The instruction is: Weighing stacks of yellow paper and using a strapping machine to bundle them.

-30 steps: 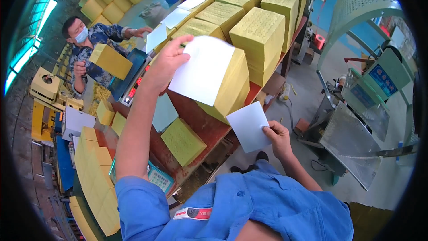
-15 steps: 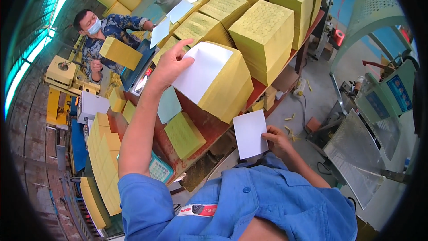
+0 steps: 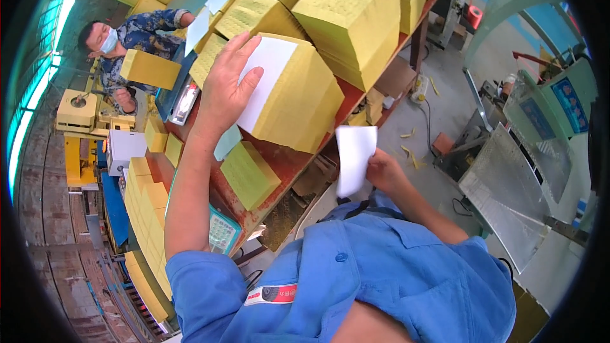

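Left hand: your left hand (image 3: 225,89) lies flat, fingers spread, on the white sheet (image 3: 270,82) atop the yellow stack (image 3: 298,98).
Right hand: at 4 o'clock, your right hand (image 3: 384,171) pinches a white card (image 3: 354,159).

A worker's left hand (image 3: 225,92) presses a white sheet (image 3: 267,82) onto a yellow paper stack (image 3: 298,98) on a red workbench (image 3: 286,162), while the right hand (image 3: 384,171) grips another white sheet (image 3: 354,159); a masked co-worker (image 3: 127,38) carries a yellow bundle (image 3: 150,68).

Blue short-sleeved work shirt (image 3: 381,279)
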### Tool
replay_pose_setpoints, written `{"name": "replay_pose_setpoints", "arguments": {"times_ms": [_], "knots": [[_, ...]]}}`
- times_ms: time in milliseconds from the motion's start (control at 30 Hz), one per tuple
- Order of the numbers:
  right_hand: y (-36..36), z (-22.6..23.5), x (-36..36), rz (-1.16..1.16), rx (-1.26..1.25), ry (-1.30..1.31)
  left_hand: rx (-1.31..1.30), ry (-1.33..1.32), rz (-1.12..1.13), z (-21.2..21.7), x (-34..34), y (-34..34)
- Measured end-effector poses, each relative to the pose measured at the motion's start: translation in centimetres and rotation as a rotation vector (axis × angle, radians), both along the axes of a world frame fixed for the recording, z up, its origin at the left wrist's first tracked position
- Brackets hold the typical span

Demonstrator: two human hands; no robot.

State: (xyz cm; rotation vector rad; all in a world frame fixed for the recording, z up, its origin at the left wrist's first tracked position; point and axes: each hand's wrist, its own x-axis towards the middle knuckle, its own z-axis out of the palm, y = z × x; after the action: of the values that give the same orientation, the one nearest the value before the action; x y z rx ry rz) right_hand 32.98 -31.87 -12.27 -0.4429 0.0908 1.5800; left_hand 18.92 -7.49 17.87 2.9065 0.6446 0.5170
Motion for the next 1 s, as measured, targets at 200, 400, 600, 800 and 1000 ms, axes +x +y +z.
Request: {"name": "replay_pose_setpoints", "arguments": {"times_ms": [200,400,600,800,1000], "knots": [[3.4,-0.6,1.8,-0.062,0.396,0.018,-0.142,0.041,0.004,-4.1,0.2,0.3],[7.9,4.7,4.5,-0.217,0.223,-0.837,-0.148,0.055,-0.019,-4.2,-0.1,-0.1],[8.6,6.5,4.0,0.011,0.038,-1.222,-0.184,0.056,-0.080,-3.7,-0.8,0.0],[2.0,-3.1,0.6,-0.047,0.254,-0.366,-0.182,0.212,-0.236,-2.0,-3.5,-5.5],[3.2,-3.2,-7.3,-0.058,0.441,0.146,-0.239,0.157,-0.293,-2.3,-2.7,-3.4]]}}
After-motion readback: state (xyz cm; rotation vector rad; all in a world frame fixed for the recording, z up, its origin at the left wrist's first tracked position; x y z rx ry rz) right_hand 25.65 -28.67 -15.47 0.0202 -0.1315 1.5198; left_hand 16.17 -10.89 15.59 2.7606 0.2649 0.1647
